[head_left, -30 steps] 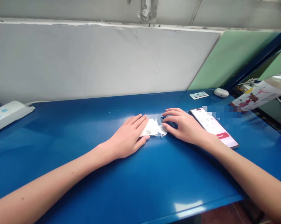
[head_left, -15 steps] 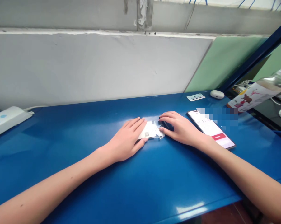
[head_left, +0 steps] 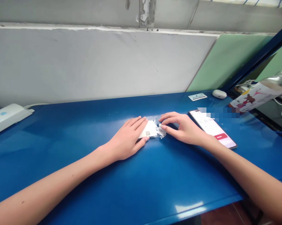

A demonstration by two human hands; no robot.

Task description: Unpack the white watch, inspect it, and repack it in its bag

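Observation:
My left hand (head_left: 131, 136) lies flat, fingers outstretched, over the left part of a white card (head_left: 151, 128) with a small square code printed on it. The card is in a clear plastic sleeve (head_left: 161, 130), which sticks out crumpled beyond the card's right end. At that loose end, my right hand (head_left: 178, 126) has its thumb and fingertips pinched on the plastic, its other fingers curled above. What is under my left palm is hidden.
A phone (head_left: 212, 129) with a lit screen lies right of my right hand on the blue table (head_left: 122, 187). Behind it are a small card (head_left: 197, 97) and a white earbud case (head_left: 219, 94). A bottle (head_left: 255, 95) leans at right; a white power strip (head_left: 11, 118) is far left.
My right thumb and fingertips have drawn together on the sleeve's loose end, which looks more crumpled. My left hand stays on the card. The view has tilted slightly.

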